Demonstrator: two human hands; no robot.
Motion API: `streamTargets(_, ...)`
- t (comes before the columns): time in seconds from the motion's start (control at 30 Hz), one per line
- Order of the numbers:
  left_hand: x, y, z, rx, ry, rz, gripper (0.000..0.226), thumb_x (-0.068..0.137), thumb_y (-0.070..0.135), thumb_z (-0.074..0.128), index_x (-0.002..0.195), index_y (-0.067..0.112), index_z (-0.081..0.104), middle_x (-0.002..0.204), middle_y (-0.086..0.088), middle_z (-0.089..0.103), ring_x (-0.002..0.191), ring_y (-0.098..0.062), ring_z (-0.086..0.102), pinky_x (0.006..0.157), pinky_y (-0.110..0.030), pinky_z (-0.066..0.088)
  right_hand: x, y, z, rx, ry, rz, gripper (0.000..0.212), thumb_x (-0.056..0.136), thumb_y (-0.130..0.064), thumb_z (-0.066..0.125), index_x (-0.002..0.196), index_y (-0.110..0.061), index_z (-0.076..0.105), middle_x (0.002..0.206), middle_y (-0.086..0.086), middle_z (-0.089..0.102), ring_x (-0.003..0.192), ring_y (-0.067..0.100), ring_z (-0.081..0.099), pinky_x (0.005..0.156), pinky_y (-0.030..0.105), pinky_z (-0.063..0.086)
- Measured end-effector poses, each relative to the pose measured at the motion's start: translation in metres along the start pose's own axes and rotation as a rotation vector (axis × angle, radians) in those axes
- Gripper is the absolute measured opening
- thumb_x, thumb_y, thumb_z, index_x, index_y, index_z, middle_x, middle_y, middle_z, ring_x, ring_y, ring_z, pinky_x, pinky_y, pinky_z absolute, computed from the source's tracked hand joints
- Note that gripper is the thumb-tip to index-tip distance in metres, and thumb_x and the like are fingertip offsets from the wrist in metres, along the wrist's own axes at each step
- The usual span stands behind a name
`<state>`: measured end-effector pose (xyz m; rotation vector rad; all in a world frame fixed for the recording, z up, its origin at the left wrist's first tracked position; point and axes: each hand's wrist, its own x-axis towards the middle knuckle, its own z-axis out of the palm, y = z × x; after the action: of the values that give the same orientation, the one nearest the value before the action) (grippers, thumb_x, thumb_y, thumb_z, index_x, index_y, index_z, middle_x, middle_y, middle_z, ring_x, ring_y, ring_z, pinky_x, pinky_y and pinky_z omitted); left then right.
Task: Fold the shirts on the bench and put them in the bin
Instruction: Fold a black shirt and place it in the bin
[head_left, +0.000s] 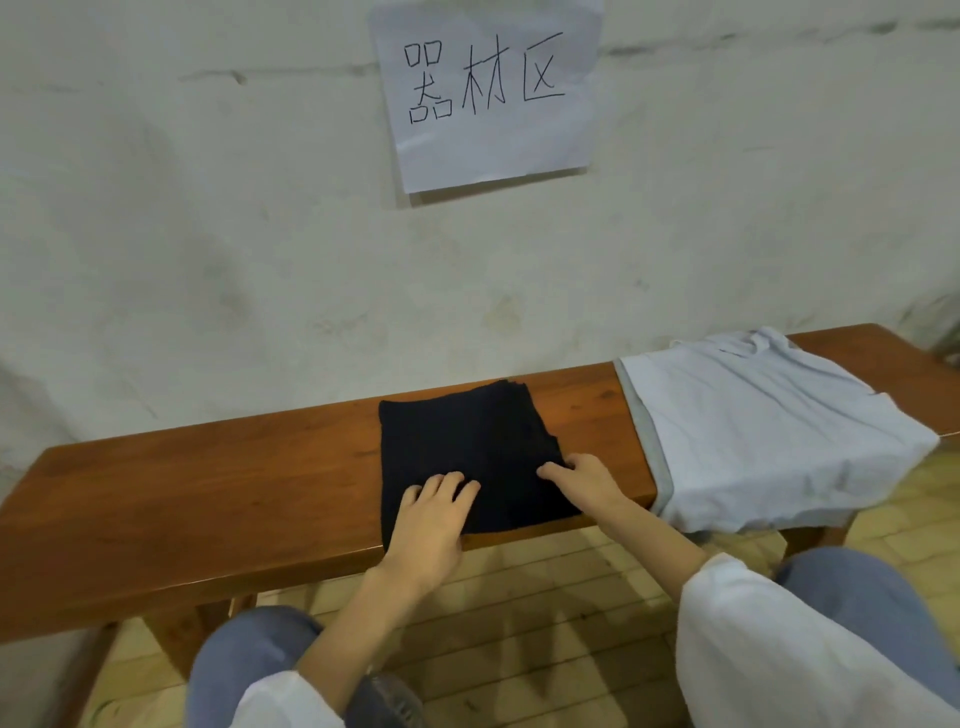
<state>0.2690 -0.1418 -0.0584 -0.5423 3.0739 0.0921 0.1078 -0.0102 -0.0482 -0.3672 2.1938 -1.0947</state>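
A black shirt (467, 441), folded into a rough square, lies on the middle of the brown wooden bench (208, 493). My left hand (431, 519) rests flat on its near left part, fingers spread and straight. My right hand (582, 480) lies on the shirt's near right edge, fingers pointing left and pressing the cloth. A light blue shirt (769, 441) is spread unfolded over the bench's right part, its hem hanging over the front edge. No bin is in view.
A white wall runs right behind the bench, with a paper sign (488, 88) taped on it. Bare bench top stretches to the left of the black shirt. My knees in blue jeans (249, 665) sit below the bench's front edge over a tiled floor.
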Motion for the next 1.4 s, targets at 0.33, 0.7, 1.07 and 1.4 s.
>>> streamTargets(0.33,0.014,0.007,-0.009,-0.076,0.022,0.061,0.064,0.086,0.001,0.048,0.145,0.020,0.033,0.136,0.001,0.048,0.116,-0.020,0.053,0.084,-0.031,0.047,-0.024,-0.016,-0.008,0.674,0.061,0.088,0.037,0.092,-0.002,0.056,0.125,-0.008,0.039,0.128,0.014,0.045,0.090,0.024,0.058,0.050,0.030,0.056)
streamTargets(0.7,0.068,0.083,-0.079,-0.433,0.109,0.077,0.011,0.087,0.019,0.060,0.092,0.028,0.055,0.086,0.009,0.063,0.072,-0.006,0.058,0.057,-0.017,0.044,-0.086,0.000,-0.121,0.676,0.282,-0.152,0.033,0.097,0.005,0.038,0.104,-0.003,0.068,0.117,0.014,0.057,0.087,0.019,0.060,0.059,0.025,0.058)
streamTargets(1.07,0.091,0.328,-0.069,-0.462,0.015,0.608,0.018,0.094,0.019,0.048,0.104,0.019,0.062,0.097,-0.002,0.068,0.089,-0.023,0.061,0.069,-0.032,0.044,-0.177,0.174,-0.276,0.956,0.823,0.077,0.029,0.096,-0.002,0.039,0.099,-0.008,0.067,0.122,0.009,0.056,0.097,0.021,0.056,0.049,0.023,0.055)
streamTargets(1.4,0.060,0.498,0.023,-0.186,-0.306,0.854,0.019,0.095,0.027,0.053,0.106,0.012,0.057,0.101,-0.007,0.064,0.094,-0.025,0.059,0.066,-0.032,0.040,-0.265,0.345,-0.309,1.048,1.015,0.347,0.022,0.091,0.002,0.048,0.098,-0.003,0.069,0.098,0.008,0.061,0.084,0.020,0.056,0.048,0.023,0.056)
